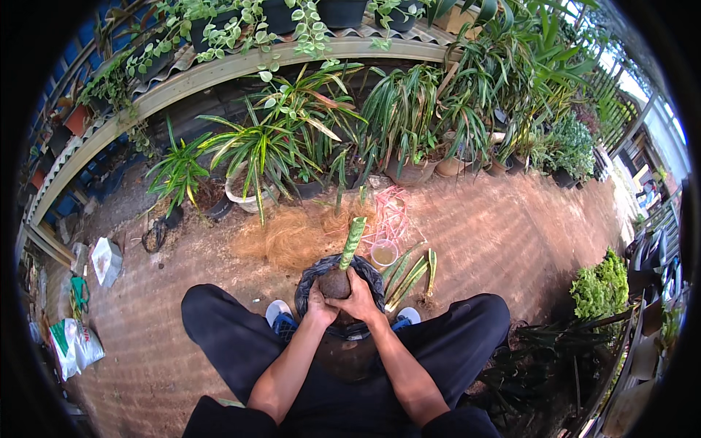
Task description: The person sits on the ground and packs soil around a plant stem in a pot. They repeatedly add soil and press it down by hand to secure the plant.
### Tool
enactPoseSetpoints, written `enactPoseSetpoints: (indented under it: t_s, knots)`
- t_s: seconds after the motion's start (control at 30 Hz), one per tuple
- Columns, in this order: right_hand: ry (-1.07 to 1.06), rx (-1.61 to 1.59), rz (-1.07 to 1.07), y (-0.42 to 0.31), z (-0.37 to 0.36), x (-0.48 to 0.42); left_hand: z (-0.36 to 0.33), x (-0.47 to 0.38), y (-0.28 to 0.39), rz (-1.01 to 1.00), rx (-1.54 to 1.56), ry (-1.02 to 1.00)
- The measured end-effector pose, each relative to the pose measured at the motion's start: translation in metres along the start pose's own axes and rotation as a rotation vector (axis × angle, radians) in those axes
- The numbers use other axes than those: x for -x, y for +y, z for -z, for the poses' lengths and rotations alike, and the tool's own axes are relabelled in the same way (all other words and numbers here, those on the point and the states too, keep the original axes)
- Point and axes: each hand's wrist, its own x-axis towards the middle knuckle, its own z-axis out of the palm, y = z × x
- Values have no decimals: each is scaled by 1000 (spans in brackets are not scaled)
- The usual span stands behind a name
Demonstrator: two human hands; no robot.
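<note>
Both hands cup a round ball of dark soil [334,283], from whose top a mottled green snake plant leaf [352,241] stands up, leaning slightly right. My left hand [321,306] holds the ball from the left and below. On its right side my right hand [359,297] presses, with the thumb near the leaf's base. Beneath the hands is a black plastic bag [377,279] with its mouth spread wide; its inside is mostly hidden. Right of the bag lie several long cut leaves [408,279] and a clear plastic cup [384,253] of brownish liquid.
Brown fibre [287,236] and a tangle of pink plastic string [391,213] lie beyond the bag. Potted plants [254,186] line the far side under a shelf. A white block [107,261] and a white plastic sack [75,346] are at the left; leafy plants [599,287] stand at the right.
</note>
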Motion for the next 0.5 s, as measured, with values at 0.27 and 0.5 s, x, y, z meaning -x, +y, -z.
enactPoseSetpoints:
  t_s: [0.27,0.5]
  knots:
    - [-8,-160,-144,-9,8,0,-6,7,-2,39,-12,35]
    - [1,-366,-135,-3,2,0,-10,9,-6,23,-4,119]
